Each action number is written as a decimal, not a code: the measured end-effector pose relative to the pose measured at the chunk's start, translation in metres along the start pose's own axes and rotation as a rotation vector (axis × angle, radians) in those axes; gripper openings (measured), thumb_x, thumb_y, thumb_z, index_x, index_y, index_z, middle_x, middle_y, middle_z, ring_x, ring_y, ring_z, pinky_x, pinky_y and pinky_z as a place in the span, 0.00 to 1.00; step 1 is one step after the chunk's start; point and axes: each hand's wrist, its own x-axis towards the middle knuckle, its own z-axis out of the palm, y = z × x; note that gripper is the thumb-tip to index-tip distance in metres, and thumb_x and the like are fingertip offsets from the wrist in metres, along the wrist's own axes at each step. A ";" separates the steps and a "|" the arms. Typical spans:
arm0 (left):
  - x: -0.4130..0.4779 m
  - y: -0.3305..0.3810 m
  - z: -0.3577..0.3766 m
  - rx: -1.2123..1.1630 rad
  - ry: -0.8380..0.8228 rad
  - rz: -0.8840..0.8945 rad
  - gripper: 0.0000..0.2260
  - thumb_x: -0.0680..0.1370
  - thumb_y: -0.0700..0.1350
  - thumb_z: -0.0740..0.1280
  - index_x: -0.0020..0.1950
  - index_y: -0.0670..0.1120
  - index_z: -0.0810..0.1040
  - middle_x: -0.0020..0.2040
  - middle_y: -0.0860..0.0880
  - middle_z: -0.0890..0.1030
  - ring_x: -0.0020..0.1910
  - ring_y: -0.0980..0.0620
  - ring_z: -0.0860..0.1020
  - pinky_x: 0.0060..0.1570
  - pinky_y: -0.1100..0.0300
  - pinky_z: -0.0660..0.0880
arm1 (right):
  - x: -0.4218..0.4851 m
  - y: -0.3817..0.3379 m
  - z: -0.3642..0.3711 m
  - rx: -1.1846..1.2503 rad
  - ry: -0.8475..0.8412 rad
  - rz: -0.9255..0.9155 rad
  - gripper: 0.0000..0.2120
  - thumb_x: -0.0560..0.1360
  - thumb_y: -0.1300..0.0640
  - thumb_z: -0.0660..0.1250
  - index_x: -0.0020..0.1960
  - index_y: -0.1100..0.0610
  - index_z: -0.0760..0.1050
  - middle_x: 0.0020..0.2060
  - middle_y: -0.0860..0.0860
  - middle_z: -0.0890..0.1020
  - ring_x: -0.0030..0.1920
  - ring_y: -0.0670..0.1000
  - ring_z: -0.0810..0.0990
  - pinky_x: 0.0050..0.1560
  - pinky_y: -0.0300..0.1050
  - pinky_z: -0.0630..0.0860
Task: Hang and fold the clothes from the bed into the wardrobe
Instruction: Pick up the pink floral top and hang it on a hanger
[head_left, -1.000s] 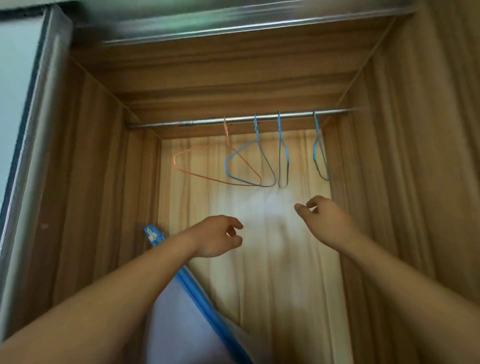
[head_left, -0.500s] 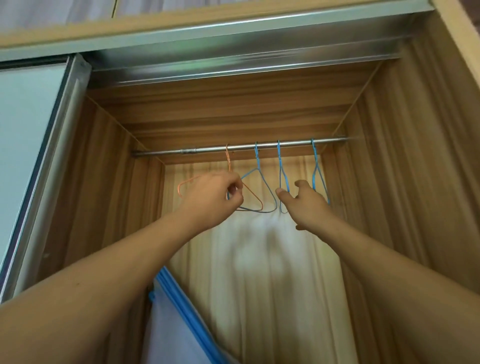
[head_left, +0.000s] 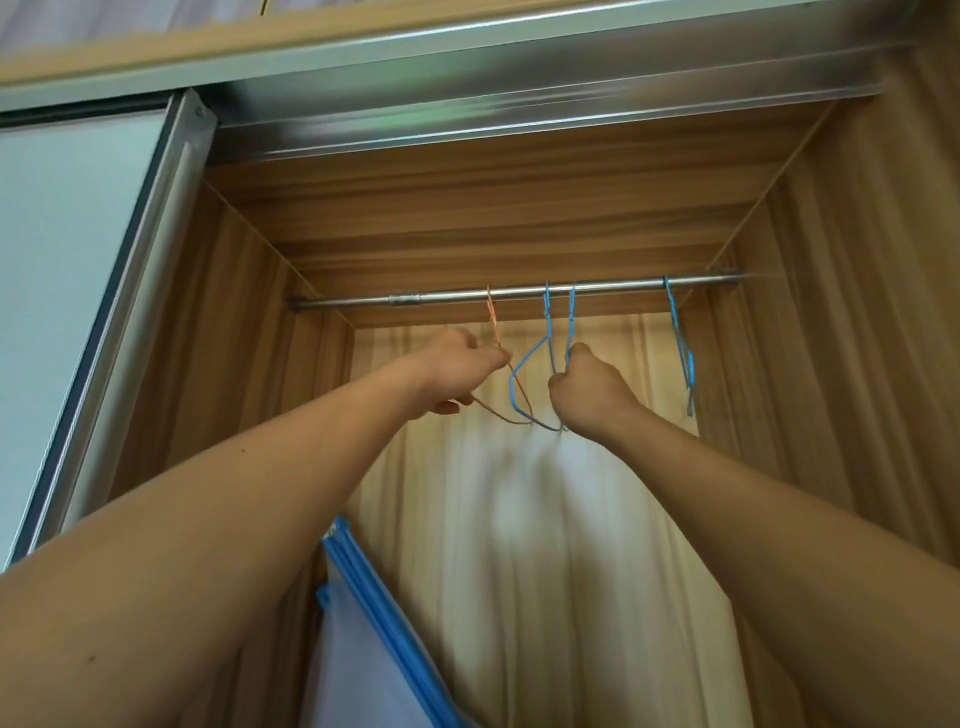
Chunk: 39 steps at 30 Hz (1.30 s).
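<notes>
Wardrobe (head_left: 857, 260) rail (head_left: 447, 298), 12 o'clock: 4 hangers. Both hands were empty 1 second earlier. Left hand (head_left: 457, 374) now pinched the orange hanger (head_left: 492, 319); right hand (head_left: 592, 389) gripped 2 blue hangers (head_left: 546, 317). Clothes out of view; hangers likely being fetched first.

One orange hanger (head_left: 492, 318); blue hangers (head_left: 547, 310), probably three; one rail (head_left: 441, 296)

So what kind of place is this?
Most likely inside a wood-grain wardrobe: a silver metal hanging rail carries a thin orange wire hanger and thin blue wire hangers, and a pale sliding door with a metal frame stands at the left.
</notes>
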 end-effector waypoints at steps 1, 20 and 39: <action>0.000 0.000 0.004 -0.050 -0.032 -0.001 0.18 0.79 0.62 0.64 0.63 0.51 0.73 0.58 0.47 0.79 0.46 0.51 0.81 0.39 0.59 0.76 | -0.001 -0.005 0.006 0.012 -0.022 -0.015 0.23 0.79 0.60 0.56 0.74 0.62 0.62 0.53 0.58 0.77 0.49 0.59 0.77 0.39 0.45 0.71; 0.013 -0.076 -0.052 -0.091 0.169 -0.022 0.13 0.78 0.37 0.57 0.53 0.48 0.79 0.45 0.44 0.81 0.34 0.47 0.79 0.34 0.57 0.75 | 0.003 -0.097 0.112 0.209 -0.180 -0.270 0.23 0.81 0.54 0.60 0.75 0.56 0.64 0.61 0.59 0.80 0.58 0.60 0.79 0.49 0.47 0.74; 0.029 -0.105 -0.068 0.092 0.294 -0.052 0.12 0.80 0.41 0.64 0.62 0.40 0.77 0.41 0.46 0.83 0.29 0.50 0.81 0.29 0.63 0.74 | -0.005 -0.084 0.121 0.160 -0.185 -0.265 0.22 0.78 0.51 0.63 0.70 0.56 0.65 0.55 0.59 0.81 0.54 0.62 0.80 0.49 0.50 0.76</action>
